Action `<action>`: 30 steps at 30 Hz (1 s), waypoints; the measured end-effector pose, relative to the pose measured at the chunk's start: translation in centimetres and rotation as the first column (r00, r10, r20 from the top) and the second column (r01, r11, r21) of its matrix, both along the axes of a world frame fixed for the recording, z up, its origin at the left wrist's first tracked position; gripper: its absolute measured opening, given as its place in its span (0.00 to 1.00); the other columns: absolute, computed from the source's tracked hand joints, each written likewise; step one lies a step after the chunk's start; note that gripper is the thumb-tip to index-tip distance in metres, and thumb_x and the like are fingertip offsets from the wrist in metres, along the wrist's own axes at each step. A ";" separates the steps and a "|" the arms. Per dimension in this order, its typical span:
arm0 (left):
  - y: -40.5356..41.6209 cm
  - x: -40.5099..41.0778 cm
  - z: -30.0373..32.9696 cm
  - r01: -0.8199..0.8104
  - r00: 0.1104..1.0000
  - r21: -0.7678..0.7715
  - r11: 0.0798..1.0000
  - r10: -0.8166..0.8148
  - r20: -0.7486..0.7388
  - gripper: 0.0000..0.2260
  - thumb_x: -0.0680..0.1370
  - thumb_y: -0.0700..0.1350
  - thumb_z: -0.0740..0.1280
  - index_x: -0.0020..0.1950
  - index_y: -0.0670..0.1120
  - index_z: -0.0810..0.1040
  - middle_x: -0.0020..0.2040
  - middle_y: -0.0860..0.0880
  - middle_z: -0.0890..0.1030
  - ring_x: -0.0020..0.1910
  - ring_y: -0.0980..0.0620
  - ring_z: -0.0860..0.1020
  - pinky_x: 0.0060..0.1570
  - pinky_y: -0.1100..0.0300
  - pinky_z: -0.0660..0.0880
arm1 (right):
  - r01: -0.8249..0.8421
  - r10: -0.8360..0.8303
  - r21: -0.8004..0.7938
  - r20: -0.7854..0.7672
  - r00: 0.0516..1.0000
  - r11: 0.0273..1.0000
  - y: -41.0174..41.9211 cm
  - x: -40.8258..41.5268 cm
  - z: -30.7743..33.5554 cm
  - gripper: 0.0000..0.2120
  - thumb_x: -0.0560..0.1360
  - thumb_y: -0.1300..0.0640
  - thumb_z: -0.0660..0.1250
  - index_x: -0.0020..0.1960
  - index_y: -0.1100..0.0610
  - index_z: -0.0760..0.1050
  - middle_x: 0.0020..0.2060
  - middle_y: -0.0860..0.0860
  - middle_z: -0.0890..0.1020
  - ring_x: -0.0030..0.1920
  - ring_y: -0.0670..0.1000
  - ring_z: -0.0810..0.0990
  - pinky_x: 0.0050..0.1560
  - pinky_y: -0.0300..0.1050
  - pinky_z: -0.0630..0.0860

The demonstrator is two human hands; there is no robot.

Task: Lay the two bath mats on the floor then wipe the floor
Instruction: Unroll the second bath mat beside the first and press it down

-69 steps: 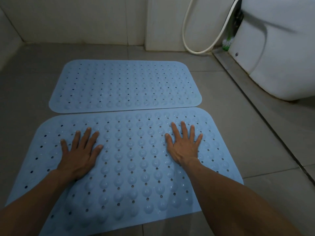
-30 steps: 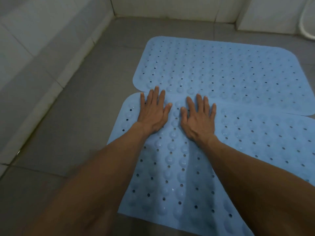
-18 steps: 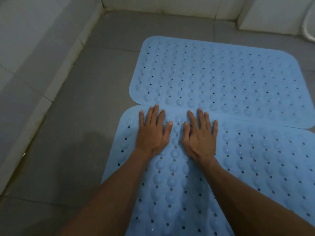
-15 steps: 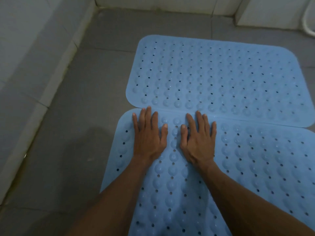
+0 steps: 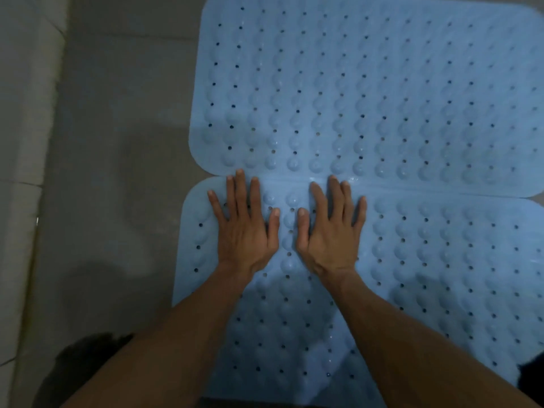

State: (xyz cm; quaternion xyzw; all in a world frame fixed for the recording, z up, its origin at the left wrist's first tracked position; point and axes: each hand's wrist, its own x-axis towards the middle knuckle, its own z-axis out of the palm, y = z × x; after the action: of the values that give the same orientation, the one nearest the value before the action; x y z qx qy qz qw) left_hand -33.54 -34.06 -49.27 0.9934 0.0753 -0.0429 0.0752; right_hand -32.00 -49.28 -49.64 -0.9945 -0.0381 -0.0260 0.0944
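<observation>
Near mat (image 5: 412,290): light blue, studded with round bumps and small holes, lying flat on the floor and running off the near and right edges of the view.
Forearms: bare, both reaching from the near edge out over the near mat.
Left hand (image 5: 245,228): palm down and flat on the far left part of the near mat, fingers spread and straight, gripping nothing; its fingertips reach the mat's far edge.
Right hand (image 5: 331,231): just right of the left hand, thumbs close but apart, also flat and splayed on the near mat, holding nothing.
Seam: the far edge of the near mat meets the near edge of the far mat; whether one overlaps the other is hard to tell in the dim light.
Far mat (image 5: 368,89): same blue pattern, flat on the floor beyond the hands.
Floor (image 5: 117,157): grey tile, bare to the left of both mats.
Wall (image 5: 20,142): pale tiled, along the left edge.
</observation>
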 end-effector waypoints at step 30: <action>-10.4 0.5 1.4 -0.010 0.992 0.016 1.000 0.008 0.127 0.30 0.80 0.55 0.46 0.74 0.36 0.61 0.76 0.35 0.57 0.76 0.38 0.53 0.74 0.38 0.43 | -0.030 0.040 0.192 -0.049 0.998 0.981 -15.3 -1.0 2.0 0.26 0.82 0.47 0.48 0.77 0.56 0.62 0.79 0.56 0.57 0.79 0.54 0.51 0.79 0.54 0.42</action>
State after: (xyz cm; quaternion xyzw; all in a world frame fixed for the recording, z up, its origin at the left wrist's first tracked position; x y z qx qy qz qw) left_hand -33.05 -44.49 -47.85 0.9944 0.0753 0.0212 0.0717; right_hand -32.98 -64.55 -47.64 -0.9803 -0.0503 -0.0017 0.1909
